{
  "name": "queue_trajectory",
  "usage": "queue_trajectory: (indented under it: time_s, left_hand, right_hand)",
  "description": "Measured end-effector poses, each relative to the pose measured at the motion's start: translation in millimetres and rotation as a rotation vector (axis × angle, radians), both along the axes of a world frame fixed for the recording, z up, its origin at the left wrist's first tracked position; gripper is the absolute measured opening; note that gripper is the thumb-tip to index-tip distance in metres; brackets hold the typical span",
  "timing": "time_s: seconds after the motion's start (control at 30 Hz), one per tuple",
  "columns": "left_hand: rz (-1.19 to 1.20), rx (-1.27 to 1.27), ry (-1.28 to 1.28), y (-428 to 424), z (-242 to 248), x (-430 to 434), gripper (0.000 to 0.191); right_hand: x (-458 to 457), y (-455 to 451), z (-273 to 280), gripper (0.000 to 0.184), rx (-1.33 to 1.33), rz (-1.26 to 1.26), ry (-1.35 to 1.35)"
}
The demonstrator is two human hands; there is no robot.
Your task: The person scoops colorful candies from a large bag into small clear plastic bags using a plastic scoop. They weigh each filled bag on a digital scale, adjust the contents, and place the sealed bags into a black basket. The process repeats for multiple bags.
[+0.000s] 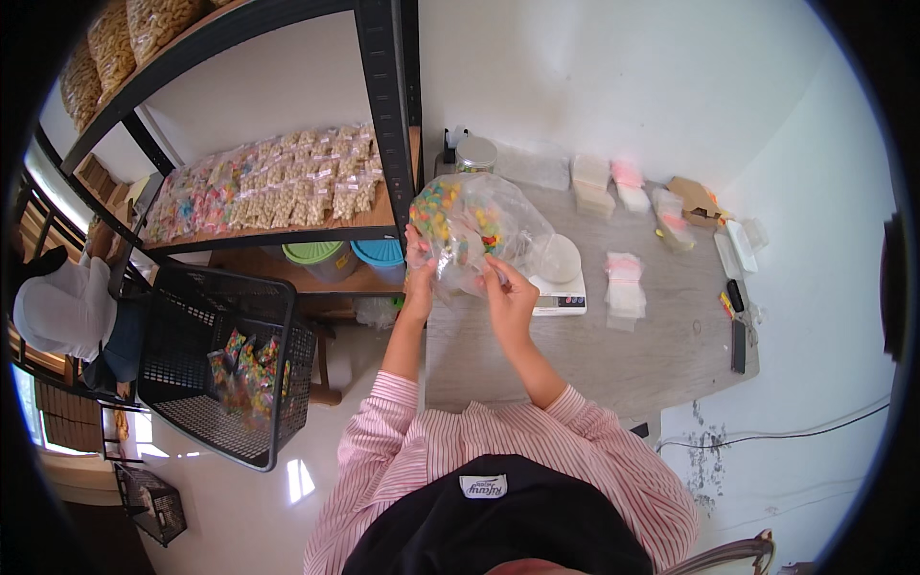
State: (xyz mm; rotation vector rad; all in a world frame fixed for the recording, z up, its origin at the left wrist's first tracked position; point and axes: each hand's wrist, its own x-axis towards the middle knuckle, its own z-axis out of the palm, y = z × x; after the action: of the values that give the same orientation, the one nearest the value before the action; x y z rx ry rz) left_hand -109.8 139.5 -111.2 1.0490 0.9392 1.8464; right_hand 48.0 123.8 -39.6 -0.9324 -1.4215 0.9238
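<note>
A large clear plastic bag [514, 208] with small multicoloured pieces, perhaps candy, is held up over the table's left end. My left hand [419, 279] grips its left side from below. At the lower right, my right hand [510, 293] pinches plastic between thumb and fingers; whether this is the bag's edge or a smaller bag, I cannot tell. Just right of the bag sits a white digital kitchen scale [562, 302] with a round cream top [559, 259], partly covered by the plastic. Behind the bag stands a clear jar with a silver lid [476, 152].
Stacks of small plastic bags [624, 287] lie on the grey wood-look table [496, 374]. A black plastic basket [215, 287] with filled colourful packets stands at left. Packed snack bags [309, 172] fill a shelf on the black rack [384, 108]. Another person [72, 309] sits far left.
</note>
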Motion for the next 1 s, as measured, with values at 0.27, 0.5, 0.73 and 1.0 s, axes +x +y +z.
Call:
queue_trajectory:
  time_s: [0.27, 0.5, 0.73, 1.0]
  left_hand:
    - [0.157, -0.152, 0.425, -3, 13, 14, 0.083]
    - [0.181, -0.091, 0.469, -3, 29, 18, 0.061]
    - [0.028, 0.103, 0.246, -9, 27, 8, 0.057]
    - [0.249, 0.508, 0.816, -80, 92, 39, 0.059]
  right_hand:
    - [3, 0, 7, 0.021, -0.308, 0.035, 0.268]
    - [1, 3, 0, 0.024, -0.352, 0.028, 0.254]
    - [11, 15, 1, 0.028, -0.535, -0.013, 0.635]
    - [29, 19, 9, 0.028, -0.430, -0.090, 0.607]
